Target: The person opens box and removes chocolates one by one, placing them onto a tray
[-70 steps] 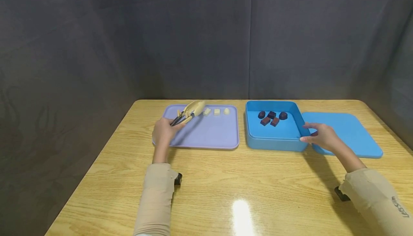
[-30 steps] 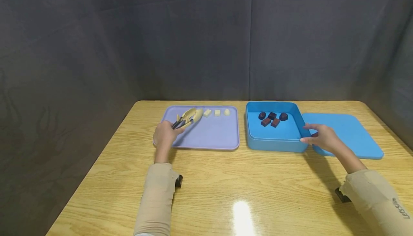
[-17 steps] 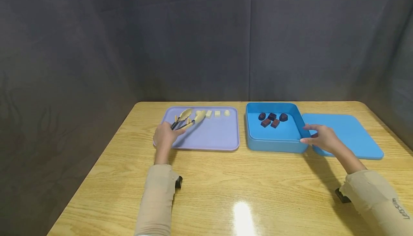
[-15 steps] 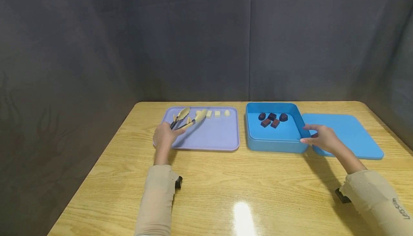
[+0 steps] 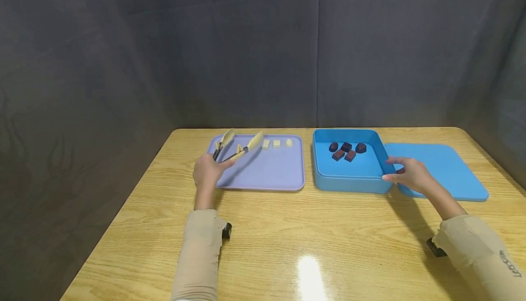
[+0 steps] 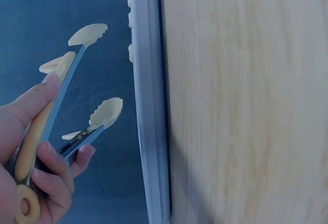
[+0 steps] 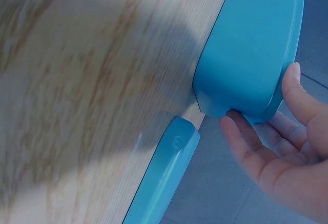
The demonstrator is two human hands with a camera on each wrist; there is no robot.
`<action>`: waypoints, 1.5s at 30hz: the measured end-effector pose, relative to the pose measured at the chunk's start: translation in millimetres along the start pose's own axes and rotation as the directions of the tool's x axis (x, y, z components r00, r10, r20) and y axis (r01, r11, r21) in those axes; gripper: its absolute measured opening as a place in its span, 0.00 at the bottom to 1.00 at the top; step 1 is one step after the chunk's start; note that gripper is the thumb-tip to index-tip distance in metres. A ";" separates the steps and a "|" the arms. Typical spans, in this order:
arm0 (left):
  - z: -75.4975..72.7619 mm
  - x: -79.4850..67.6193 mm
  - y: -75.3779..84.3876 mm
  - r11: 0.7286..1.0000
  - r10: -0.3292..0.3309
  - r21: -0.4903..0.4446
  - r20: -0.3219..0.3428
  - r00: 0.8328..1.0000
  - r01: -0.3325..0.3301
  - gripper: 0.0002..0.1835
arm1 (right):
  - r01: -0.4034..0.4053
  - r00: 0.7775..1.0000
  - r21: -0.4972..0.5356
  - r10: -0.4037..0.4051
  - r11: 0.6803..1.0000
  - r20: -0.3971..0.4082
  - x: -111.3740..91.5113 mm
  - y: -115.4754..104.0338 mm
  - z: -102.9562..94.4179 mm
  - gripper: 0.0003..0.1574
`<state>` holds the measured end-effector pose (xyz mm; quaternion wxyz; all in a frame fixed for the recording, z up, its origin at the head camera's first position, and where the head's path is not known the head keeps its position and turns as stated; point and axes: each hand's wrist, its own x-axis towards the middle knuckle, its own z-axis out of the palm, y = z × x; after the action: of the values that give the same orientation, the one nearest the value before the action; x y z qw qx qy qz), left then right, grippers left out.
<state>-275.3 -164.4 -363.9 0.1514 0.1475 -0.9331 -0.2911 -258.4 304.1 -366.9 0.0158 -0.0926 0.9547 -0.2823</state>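
Observation:
My left hand (image 5: 207,171) holds a pair of kitchen tongs (image 6: 61,90), black with cream handles and scalloped cream tips. The tips are spread wide above the lilac tray (image 5: 267,183), with nothing between them. Along the tray's back lie small white chocolates (image 5: 276,144). In the left wrist view several white pieces (image 6: 131,53) show past the tray edge; one is hidden behind a tong tip in the head view. My right hand (image 5: 412,174) grips the front right corner of a blue box (image 5: 349,183), thumb against the rim. Several dark chocolates (image 5: 360,148) lie inside the box.
A flat blue lid (image 5: 448,173) lies on the wooden table (image 5: 263,237) to the right of the box, close to the right hand. A dark grey curtain (image 5: 246,54) rises behind the table's back edge.
The tongs' tips have spread apart and lifted from the leftmost white chocolate, which stays on the tray. The white chocolate beside it has turned slightly. The right hand stays at the box corner.

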 end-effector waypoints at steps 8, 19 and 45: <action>-2.9 -1.8 4.2 0.999 0.017 -0.048 -0.028 0.999 -0.018 0.26 | -0.002 1.000 -0.003 0.002 1.000 -0.001 -0.5 0.1 0.6 0.39; -6.8 -8.7 17.8 0.994 0.078 -0.080 -0.016 0.997 -0.079 0.28 | -0.011 1.000 -0.003 0.011 1.000 0.009 -0.1 -0.8 0.8 0.39; -2.7 -24.2 46.4 0.982 0.185 -0.052 0.083 0.979 -0.181 0.28 | 0.015 1.000 -0.009 -0.015 1.000 -0.001 -0.4 -0.3 0.2 0.39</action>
<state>-261.0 -120.4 -339.3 0.1399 0.0450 -0.9417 -0.3025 -257.9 303.9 -366.9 0.0126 -0.0996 0.9552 -0.2782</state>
